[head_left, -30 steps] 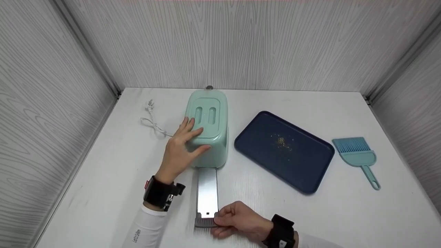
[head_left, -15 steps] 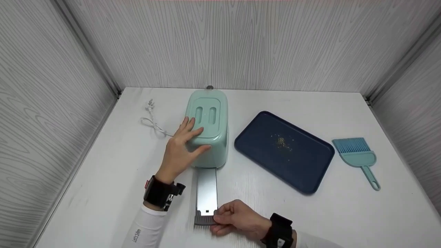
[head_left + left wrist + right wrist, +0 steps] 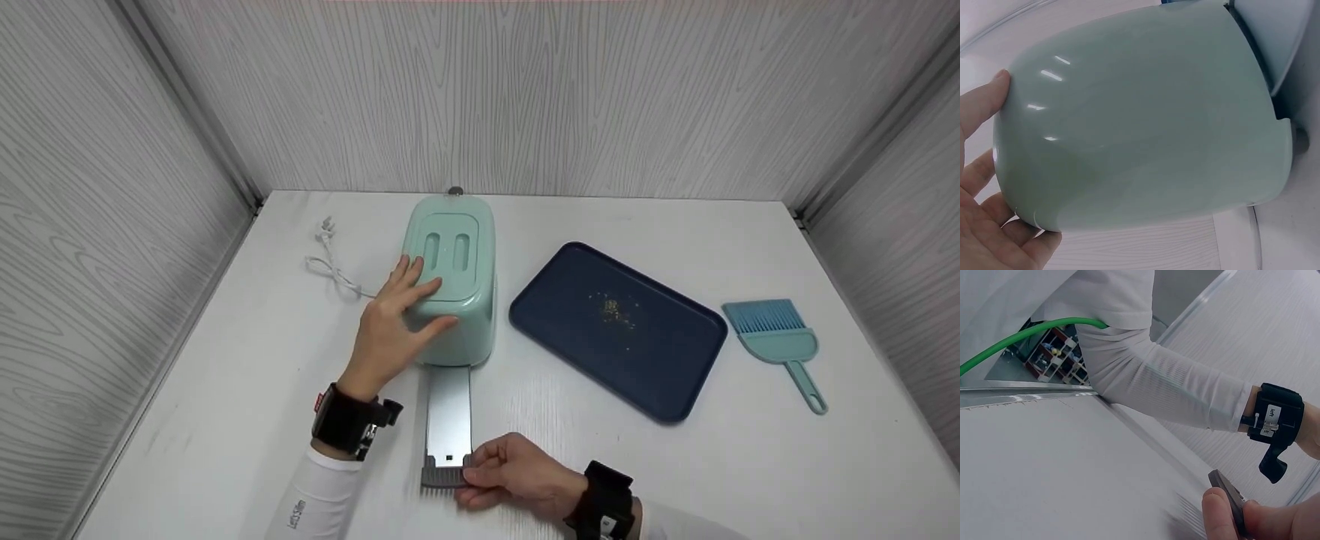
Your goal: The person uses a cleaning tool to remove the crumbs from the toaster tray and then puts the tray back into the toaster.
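Observation:
A mint green toaster (image 3: 465,289) with two slots on top stands left of the table's middle. My left hand (image 3: 385,326) holds it at its near left corner, thumb and fingers spread over the edge. In the left wrist view the thumb and fingertips touch the end of the toaster (image 3: 1140,124). From the toaster's near end a shiny metal crumb tray (image 3: 448,416) sticks out, its inner end hidden inside. My right hand (image 3: 517,476) pinches the grey ribbed grip of the crumb tray at its right corner; the right wrist view shows this dark grip (image 3: 1230,498) between thumb and fingers.
A dark blue tray (image 3: 660,390) with a small scatter of crumbs (image 3: 613,309) lies right of the toaster. Further right is a teal brush and dustpan (image 3: 784,345). The white cord (image 3: 334,274) lies bundled left of the toaster. Wood-grain panels (image 3: 480,97) enclose the white table.
The crumb tray has slid slightly toward the toaster, and my right hand has moved forward with it. My left hand and the toaster have stayed in place.

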`<action>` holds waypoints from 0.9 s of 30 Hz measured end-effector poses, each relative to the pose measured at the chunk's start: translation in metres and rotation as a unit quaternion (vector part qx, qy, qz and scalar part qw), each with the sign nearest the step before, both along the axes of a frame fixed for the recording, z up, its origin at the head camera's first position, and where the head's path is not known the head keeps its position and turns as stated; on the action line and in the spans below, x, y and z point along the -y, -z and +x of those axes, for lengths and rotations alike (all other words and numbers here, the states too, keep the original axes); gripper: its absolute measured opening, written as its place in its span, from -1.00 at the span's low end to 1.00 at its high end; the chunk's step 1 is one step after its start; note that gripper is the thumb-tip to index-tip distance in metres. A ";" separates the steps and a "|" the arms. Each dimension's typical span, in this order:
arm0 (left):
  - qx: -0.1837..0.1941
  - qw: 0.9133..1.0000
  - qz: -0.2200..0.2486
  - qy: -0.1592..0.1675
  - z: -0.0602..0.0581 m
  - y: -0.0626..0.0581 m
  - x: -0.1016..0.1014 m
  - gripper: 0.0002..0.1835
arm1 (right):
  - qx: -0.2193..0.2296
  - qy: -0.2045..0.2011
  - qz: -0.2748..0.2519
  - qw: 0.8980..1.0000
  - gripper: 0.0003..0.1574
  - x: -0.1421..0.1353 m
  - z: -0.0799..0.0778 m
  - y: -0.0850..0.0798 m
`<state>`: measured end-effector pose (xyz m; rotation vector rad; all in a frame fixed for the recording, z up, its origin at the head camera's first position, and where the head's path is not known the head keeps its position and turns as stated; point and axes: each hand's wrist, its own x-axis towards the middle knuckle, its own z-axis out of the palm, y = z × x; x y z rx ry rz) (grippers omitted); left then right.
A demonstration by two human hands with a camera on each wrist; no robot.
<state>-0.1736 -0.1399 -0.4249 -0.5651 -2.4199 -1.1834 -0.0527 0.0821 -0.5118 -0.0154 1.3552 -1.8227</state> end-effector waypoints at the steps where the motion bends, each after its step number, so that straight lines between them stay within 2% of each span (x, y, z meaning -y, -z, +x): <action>1: 0.000 1.000 0.000 0.000 0.000 0.000 0.000 -0.32 | -0.001 0.002 0.003 1.000 -0.85 0.001 0.000 0.000; 8: -0.013 1.000 -0.004 -0.003 -0.001 0.001 0.000 -0.32 | 0.002 0.012 0.005 1.000 -0.89 0.004 -0.004 -0.001; 27: -0.006 1.000 -0.002 -0.002 -0.001 0.002 0.000 -0.31 | -0.023 0.041 0.019 0.999 -0.89 0.013 -0.014 0.002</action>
